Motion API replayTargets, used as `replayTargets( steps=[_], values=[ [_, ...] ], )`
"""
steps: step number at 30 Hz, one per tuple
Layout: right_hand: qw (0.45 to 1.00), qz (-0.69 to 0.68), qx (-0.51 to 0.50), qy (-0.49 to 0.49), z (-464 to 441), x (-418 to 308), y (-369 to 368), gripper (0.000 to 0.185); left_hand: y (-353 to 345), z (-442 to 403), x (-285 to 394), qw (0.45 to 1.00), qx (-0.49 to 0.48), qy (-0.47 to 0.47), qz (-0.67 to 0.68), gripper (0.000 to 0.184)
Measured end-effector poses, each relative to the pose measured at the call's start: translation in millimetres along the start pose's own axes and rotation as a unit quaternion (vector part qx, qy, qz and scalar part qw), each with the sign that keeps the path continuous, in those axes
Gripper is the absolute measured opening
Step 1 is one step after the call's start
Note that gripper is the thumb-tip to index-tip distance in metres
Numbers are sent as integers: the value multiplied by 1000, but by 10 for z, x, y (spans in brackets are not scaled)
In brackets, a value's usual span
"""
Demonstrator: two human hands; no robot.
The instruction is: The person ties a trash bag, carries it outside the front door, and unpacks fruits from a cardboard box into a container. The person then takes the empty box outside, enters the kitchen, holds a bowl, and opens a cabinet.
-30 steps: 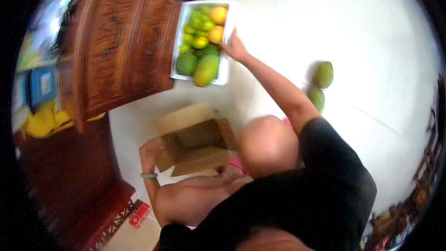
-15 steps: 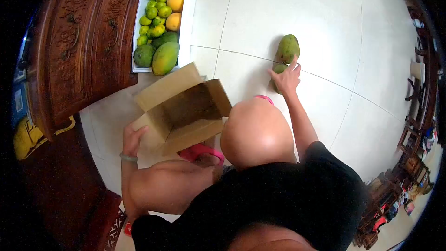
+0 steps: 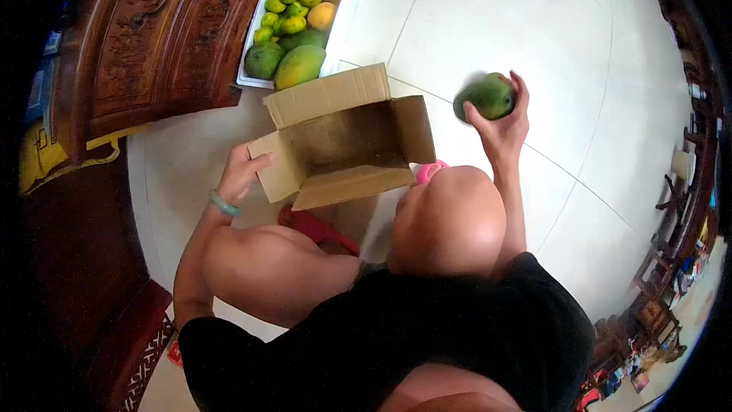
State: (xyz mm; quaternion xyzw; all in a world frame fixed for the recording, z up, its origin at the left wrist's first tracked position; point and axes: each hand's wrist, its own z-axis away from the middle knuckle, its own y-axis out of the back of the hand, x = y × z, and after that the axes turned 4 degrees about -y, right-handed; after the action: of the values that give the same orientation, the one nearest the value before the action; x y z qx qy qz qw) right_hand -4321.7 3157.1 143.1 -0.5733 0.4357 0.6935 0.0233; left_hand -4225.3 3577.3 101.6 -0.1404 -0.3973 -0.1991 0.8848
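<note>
Gripping a green fruit (image 3: 486, 97), my right hand (image 3: 503, 131) is wrapping firmly around it, where a moment ago it was only spreading above it, so this hand is now loaded; I cannot tell whether the fruit is clearing the floor (image 3: 503, 23) beyond the right edge of the cardboard box (image 3: 329, 94). My left hand (image 3: 242, 174) is pinching that box's left flap (image 3: 279, 160). Past its top edge, a white box (image 3: 345, 19) of fruit is standing just beside the carved cabinet (image 3: 152, 38).
</note>
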Motion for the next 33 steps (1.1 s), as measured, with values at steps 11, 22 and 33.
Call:
replayTargets(
  steps=[11,22,33],
  values=[
    [836,-173,-444,272,-120,-913,-746,61,-212,58,246,999,19,17,32,29],
    [453,290,-573,618,952,-140,-2602,51,-152,-88,0,992,11,120,35,32],
    [875,-252,-413,29,-818,-248,-925,28,-36,-97,4,985,-63,156,39,34]
  ],
)
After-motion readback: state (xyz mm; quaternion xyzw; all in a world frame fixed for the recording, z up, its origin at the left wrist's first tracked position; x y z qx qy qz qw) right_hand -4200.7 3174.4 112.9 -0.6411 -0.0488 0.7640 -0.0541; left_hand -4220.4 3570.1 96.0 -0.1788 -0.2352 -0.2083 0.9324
